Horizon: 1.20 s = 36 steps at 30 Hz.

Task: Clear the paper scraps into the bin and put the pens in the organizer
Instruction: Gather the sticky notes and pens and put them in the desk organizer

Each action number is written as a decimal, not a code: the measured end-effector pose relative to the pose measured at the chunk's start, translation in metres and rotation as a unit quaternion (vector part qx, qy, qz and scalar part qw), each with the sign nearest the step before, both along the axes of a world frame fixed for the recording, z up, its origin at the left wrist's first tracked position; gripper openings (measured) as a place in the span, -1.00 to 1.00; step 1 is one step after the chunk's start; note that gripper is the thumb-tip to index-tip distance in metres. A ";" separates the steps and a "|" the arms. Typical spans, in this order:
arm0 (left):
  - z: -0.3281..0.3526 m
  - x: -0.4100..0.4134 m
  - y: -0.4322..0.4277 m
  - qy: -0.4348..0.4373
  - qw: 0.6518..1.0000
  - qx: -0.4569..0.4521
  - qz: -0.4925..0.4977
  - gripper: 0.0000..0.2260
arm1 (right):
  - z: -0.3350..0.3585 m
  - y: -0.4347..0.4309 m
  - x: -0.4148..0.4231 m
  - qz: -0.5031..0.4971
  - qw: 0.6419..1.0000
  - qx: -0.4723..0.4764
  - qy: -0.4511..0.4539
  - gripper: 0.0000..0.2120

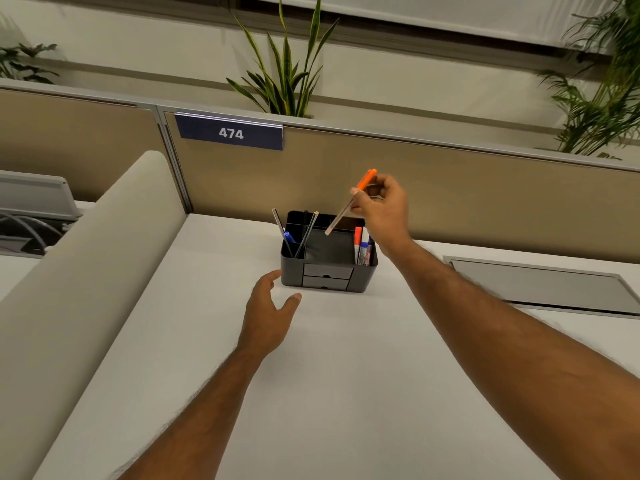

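From my feed, the right hand point(382, 206) is raised over the far right part of the black organizer point(292, 271). Its fingers point(377, 188) are curled around an orange-capped pen point(339, 216), which is pinched against the thumb. The pen tilts, with the cap up and to the right and the pale barrel pointing down and left toward the organizer's middle compartment. The thumb hides part of the barrel. I cannot tell whether the lower tip is already below the rim or only in front of it.

The left hand point(270, 310) is near the organizer's near left corner, with its fingers relaxed and spread and holding nothing. I cannot tell whether it touches the bench point(311, 393) or hovers over it.

The organizer stands on the bench close to the far partition. Thin dark pens point(304, 233) and a blue-capped one lean in its left compartment. Red and blue markers point(362, 245) stand in its right one, with their lower ends hidden by the wall. Two small drawers are on its near face.

A sign point(230, 133) reading 474 hangs on the partition, and a spiky plant point(287, 71) rises behind it. To the right, a grey flap point(540, 285) is set in the bench and cut off by the frame edge.
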<state>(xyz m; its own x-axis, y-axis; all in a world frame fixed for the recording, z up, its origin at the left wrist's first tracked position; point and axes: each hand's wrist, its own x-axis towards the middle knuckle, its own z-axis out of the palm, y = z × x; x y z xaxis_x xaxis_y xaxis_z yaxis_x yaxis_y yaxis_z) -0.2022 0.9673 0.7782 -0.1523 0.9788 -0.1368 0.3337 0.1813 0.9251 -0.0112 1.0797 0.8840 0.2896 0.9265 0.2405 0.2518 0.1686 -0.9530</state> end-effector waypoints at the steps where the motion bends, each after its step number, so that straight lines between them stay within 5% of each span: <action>1: 0.001 -0.001 0.000 0.000 1.000 0.001 0.000 -0.47 | 0.003 0.003 -0.008 0.012 1.000 0.002 -0.004 -0.75; 5: 0.003 -0.004 0.001 -0.001 1.000 0.002 0.002 -0.45 | 0.009 0.014 -0.037 0.056 0.996 0.029 -0.065 -0.54; 11: -0.003 -0.009 -0.002 -0.012 1.000 -0.004 0.017 -0.47 | -0.001 0.033 -0.063 0.098 0.954 0.016 -0.282 -0.56; 16: -0.010 -0.013 -0.001 -0.005 1.000 -0.007 0.013 -0.48 | -0.022 0.038 -0.065 0.114 0.917 -0.035 -0.379 -0.63; 21: -0.011 -0.015 0.001 0.007 1.000 -0.002 0.009 -0.49 | -0.029 0.044 -0.057 0.114 0.904 -0.054 -0.408 -0.80; 36: 0.016 -0.011 -0.021 0.121 0.990 0.027 -0.070 -0.47 | -0.027 -0.040 0.017 0.098 0.898 -0.047 -0.426 -0.69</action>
